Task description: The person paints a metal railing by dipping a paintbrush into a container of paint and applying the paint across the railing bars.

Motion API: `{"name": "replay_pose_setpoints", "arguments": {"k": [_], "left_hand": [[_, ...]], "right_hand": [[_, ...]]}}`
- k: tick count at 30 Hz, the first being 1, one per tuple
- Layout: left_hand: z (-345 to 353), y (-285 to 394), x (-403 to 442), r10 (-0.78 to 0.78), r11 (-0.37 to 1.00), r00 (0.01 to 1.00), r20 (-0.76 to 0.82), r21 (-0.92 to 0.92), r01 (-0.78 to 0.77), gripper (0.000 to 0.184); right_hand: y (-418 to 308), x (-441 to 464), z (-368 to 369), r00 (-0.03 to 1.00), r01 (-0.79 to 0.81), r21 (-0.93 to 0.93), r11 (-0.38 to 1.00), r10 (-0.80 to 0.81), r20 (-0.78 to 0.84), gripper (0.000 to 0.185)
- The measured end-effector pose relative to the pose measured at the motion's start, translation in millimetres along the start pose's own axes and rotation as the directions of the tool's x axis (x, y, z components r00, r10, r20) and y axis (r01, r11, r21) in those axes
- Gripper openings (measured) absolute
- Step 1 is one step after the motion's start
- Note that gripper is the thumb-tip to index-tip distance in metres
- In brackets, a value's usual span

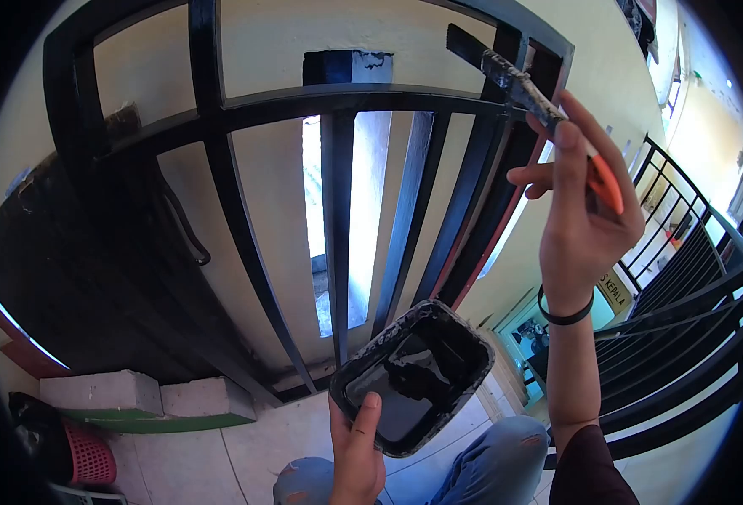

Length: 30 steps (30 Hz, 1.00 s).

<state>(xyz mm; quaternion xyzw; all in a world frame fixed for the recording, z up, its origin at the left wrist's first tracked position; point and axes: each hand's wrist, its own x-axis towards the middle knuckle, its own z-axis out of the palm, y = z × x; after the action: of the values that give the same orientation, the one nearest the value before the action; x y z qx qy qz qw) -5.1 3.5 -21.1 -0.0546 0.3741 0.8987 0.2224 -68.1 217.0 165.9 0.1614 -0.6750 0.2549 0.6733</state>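
Note:
My right hand [586, 189] pinches a paintbrush [510, 77] with an orange handle and a paint-crusted metal band. Its dark bristles point up and left, in front of the upper right corner of a black metal railing [338, 99]; whether they touch the metal I cannot tell. Low in the middle, my left hand [359, 454] grips a rectangular paint tub [472, 379] by its near left side, thumb over the rim. Black paint lies in the tub, and dried paint coats its edge. The railing's bars run down behind the tub.
Behind the railing is a cream wall with a narrow slot opening [329, 202]. A dark panel [93, 269] stands at left, above grey blocks [102, 394] and a pink basket [92, 454]. Black stair railings [683, 311] and a sign [614, 292] are at right. My knees are below.

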Motion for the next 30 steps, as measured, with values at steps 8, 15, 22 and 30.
{"name": "replay_pose_setpoints", "arguments": {"k": [8, 15, 22, 30], "left_hand": [[0.1, -2.0, 5.6, 0.005, 0.999, 0.998, 0.068, -0.054, -0.001, 0.055], [-6.7, -1.2, 9.5, -0.002, 0.999, 0.997, 0.071, -0.046, 0.006, 0.056], [-16.9, -9.3, 9.9, 0.054, 0.998, 0.997, 0.061, 0.027, -0.056, 0.052], [-8.9, 11.8, 2.2, -0.013, 0.999, 0.995, 0.095, -0.033, 0.016, 0.056]], "right_hand": [[18.2, 26.7, 23.1, 0.745, 0.665, -0.324, 0.672, -0.568, 0.35, 0.029], [30.0, 28.5, 2.8, 0.699, 0.707, -0.502, 0.497, -0.599, 0.391, 0.033], [1.6, 31.4, 41.7, 0.657, 0.751, -0.409, 0.518, -0.647, 0.387, 0.028], [1.1, 27.8, 29.1, 0.728, 0.685, -0.514, 0.516, -0.503, 0.465, 0.029]]}}
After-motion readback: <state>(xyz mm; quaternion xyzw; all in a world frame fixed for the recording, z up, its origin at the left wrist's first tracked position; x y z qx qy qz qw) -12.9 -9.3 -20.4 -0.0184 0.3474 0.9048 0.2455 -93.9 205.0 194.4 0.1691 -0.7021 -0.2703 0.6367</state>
